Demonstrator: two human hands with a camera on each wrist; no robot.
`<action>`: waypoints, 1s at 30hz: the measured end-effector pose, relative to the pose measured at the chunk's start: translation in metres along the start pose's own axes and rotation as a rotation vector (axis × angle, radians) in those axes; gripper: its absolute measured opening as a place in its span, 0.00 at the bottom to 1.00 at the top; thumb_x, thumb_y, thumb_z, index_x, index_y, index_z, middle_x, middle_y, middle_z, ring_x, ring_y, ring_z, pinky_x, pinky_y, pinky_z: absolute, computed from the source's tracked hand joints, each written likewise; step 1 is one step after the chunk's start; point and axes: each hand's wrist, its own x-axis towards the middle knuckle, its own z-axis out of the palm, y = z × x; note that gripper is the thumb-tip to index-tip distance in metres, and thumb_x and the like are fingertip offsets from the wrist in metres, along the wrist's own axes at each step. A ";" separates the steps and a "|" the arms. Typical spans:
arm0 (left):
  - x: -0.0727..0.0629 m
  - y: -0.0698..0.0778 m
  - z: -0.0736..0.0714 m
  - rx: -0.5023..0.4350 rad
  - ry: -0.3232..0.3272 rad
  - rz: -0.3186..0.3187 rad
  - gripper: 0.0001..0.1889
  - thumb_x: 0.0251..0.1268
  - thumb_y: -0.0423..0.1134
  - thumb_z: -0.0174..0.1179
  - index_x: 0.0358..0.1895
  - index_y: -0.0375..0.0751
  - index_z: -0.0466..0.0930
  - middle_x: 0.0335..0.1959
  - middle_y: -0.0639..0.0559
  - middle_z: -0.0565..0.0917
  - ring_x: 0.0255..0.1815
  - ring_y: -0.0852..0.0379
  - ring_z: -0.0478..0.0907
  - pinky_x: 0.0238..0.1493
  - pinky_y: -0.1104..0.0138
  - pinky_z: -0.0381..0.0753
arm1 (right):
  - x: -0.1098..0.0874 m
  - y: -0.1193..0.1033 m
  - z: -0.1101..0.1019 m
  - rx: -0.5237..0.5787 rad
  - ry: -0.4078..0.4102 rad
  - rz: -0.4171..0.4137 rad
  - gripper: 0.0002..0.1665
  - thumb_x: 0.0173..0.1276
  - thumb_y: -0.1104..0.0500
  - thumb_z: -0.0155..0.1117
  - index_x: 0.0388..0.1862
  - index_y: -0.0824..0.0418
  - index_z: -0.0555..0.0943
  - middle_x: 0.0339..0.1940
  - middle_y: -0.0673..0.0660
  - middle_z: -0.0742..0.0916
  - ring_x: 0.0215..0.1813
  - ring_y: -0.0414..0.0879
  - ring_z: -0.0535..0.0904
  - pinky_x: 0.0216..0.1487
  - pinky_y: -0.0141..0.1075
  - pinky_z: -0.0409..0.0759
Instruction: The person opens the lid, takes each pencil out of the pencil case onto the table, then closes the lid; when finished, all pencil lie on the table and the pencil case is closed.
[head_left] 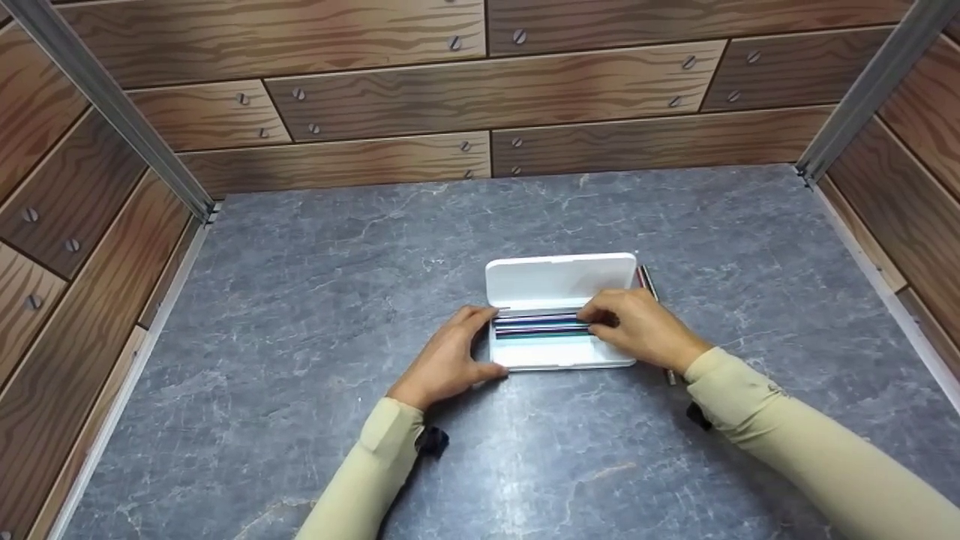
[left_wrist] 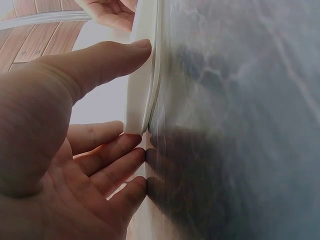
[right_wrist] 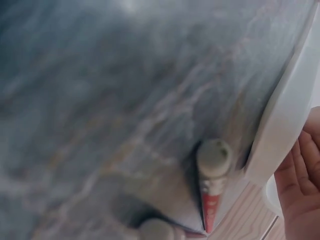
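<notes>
A white pencil case (head_left: pixel 561 281) lies with its lid raised. Several slim, shiny dark pencils (head_left: pixel 536 327) lie lengthwise inside, toward the hinge. My left hand (head_left: pixel 450 360) holds the case's left end, thumb at the front corner and fingers along the end wall; in the left wrist view the lower fingertips (left_wrist: pixel 142 185) meet the tabletop. Reaching into the right half, my right hand (head_left: pixel 641 326) pinches the right ends of the pencils between thumb and fingers. In the right wrist view only part of that hand (right_wrist: pixel 302 175) shows, beyond the case's end wall (right_wrist: pixel 287 115).
Beside the case's right end lie two more pencils, partly under my right arm; one pencil (right_wrist: pixel 212 185) shows a pale eraser end and a red body. Grey marbled tabletop (head_left: pixel 337 247) surrounds the case. Wood-patterned walls (head_left: pixel 375 112) and metal posts (head_left: pixel 112 105) bound it.
</notes>
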 end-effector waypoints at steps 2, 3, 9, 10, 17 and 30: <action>0.000 0.000 0.000 -0.001 -0.003 0.000 0.49 0.62 0.42 0.84 0.85 0.35 0.70 0.80 0.41 0.77 0.83 0.42 0.73 0.90 0.49 0.70 | 0.000 0.001 0.000 -0.002 -0.014 0.002 0.11 0.69 0.70 0.79 0.48 0.62 0.94 0.44 0.57 0.96 0.45 0.50 0.92 0.50 0.46 0.93; 0.000 -0.001 0.000 -0.003 -0.003 0.001 0.49 0.62 0.42 0.84 0.85 0.35 0.70 0.80 0.41 0.77 0.83 0.42 0.73 0.90 0.49 0.70 | 0.001 0.001 0.000 0.005 -0.024 0.006 0.10 0.69 0.70 0.78 0.48 0.62 0.94 0.44 0.57 0.96 0.45 0.49 0.92 0.50 0.45 0.93; 0.000 -0.001 0.001 -0.001 -0.002 0.006 0.49 0.62 0.42 0.84 0.85 0.36 0.70 0.80 0.42 0.77 0.83 0.42 0.74 0.90 0.49 0.70 | 0.003 0.003 -0.003 0.077 -0.068 0.049 0.11 0.69 0.70 0.78 0.49 0.65 0.93 0.44 0.58 0.95 0.44 0.46 0.89 0.48 0.37 0.89; 0.000 -0.001 0.000 0.000 -0.001 0.006 0.49 0.62 0.42 0.84 0.85 0.36 0.70 0.80 0.42 0.77 0.83 0.42 0.74 0.90 0.49 0.70 | 0.004 0.003 -0.003 0.078 -0.072 0.054 0.11 0.69 0.70 0.78 0.49 0.65 0.93 0.44 0.58 0.95 0.44 0.46 0.88 0.48 0.36 0.89; 0.000 0.000 -0.001 0.008 0.010 0.002 0.48 0.62 0.42 0.84 0.84 0.36 0.71 0.80 0.42 0.78 0.83 0.42 0.74 0.89 0.49 0.70 | 0.006 -0.001 -0.005 0.009 -0.084 0.045 0.12 0.70 0.69 0.77 0.51 0.65 0.94 0.45 0.59 0.95 0.46 0.47 0.90 0.50 0.41 0.91; 0.000 -0.002 0.002 0.018 0.007 0.013 0.48 0.62 0.42 0.84 0.84 0.36 0.71 0.80 0.42 0.78 0.82 0.42 0.75 0.89 0.49 0.72 | 0.007 0.001 -0.008 0.026 -0.122 -0.004 0.08 0.71 0.68 0.78 0.47 0.61 0.95 0.44 0.56 0.94 0.49 0.52 0.90 0.55 0.48 0.92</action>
